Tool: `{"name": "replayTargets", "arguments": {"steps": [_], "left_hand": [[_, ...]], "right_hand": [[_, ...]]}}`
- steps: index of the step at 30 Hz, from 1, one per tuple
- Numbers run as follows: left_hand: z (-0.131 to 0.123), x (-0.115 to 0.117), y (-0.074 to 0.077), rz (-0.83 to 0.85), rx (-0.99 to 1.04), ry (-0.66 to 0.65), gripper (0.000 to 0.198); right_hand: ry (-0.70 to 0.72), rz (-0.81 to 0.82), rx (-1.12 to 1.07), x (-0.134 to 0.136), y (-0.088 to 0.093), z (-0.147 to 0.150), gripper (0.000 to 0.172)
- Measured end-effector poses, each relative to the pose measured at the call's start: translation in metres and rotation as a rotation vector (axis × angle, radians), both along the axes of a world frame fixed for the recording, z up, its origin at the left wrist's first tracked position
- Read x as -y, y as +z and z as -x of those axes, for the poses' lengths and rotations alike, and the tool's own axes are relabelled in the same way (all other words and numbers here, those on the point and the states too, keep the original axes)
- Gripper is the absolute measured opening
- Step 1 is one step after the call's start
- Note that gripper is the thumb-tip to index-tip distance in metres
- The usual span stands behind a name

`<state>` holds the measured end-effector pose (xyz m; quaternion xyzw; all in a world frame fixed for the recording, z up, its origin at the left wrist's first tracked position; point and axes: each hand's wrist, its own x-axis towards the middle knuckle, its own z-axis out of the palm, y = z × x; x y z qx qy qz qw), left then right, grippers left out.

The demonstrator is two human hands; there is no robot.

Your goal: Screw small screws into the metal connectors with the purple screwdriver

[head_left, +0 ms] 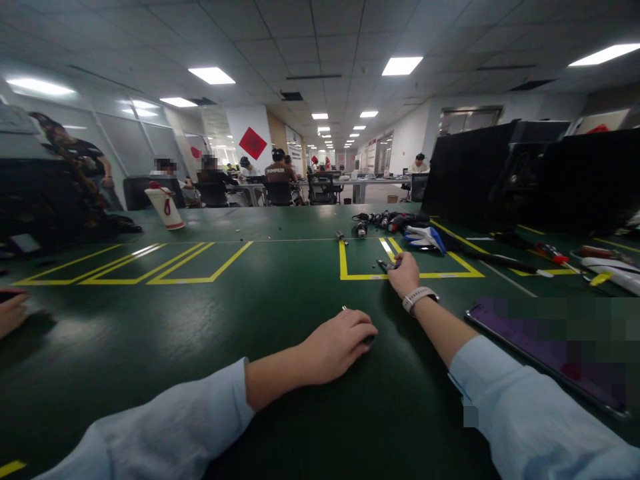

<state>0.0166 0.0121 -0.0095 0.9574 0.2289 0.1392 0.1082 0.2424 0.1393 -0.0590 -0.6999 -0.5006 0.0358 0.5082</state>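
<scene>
The small dark tool (389,265) at the right hand (404,273) lies on the yellow tape outline (345,263) on the green surface (250,313); it looks light, stiff and thin, best pinched along its shaft. The right hand curls its fingers onto it, though a firm grip cannot be told. The left hand (337,345) rests palm-down, loosely closed over a small metal piece (345,308).

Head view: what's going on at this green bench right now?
A person in pale blue sleeves works at a green table. The left hand rests palm-down, covering a small object with a thin metal tip poking out. The right hand reaches forward, fingers on a small tool at a yellow-taped box. Gloves and other tools lie beyond.
</scene>
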Motion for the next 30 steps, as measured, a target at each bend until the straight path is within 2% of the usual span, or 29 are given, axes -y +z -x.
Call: {"name": "replayTargets", "arguments": {"steps": [3,6,11,17,21,25,30], "left_hand": [[0.014,0.026,0.004,-0.007,-0.046,-0.04,0.028],[0.022,0.04,0.006,-0.032,-0.087,-0.046,0.027],[0.026,0.047,0.008,-0.116,-0.098,-0.069,0.027],[0.026,0.046,0.01,-0.285,-0.162,-0.151,0.033],[0.025,0.047,0.011,-0.365,-0.182,-0.182,0.031],[0.024,0.049,0.012,-0.419,-0.169,-0.194,0.029],[0.024,0.047,0.009,-0.488,-0.156,-0.231,0.028]], "right_hand": [[0.008,0.03,-0.002,0.001,0.001,0.0,0.028],[0.015,0.036,0.003,0.002,0.001,0.0,0.028],[0.01,-0.001,0.004,0.006,0.006,0.002,0.026],[-0.011,-0.122,0.01,0.022,0.022,0.015,0.021],[0.066,-0.161,0.014,0.037,0.028,0.037,0.018],[0.264,-0.257,-0.178,0.054,0.028,0.061,0.014],[0.374,-0.206,-0.33,0.079,0.033,0.079,0.015]]}}
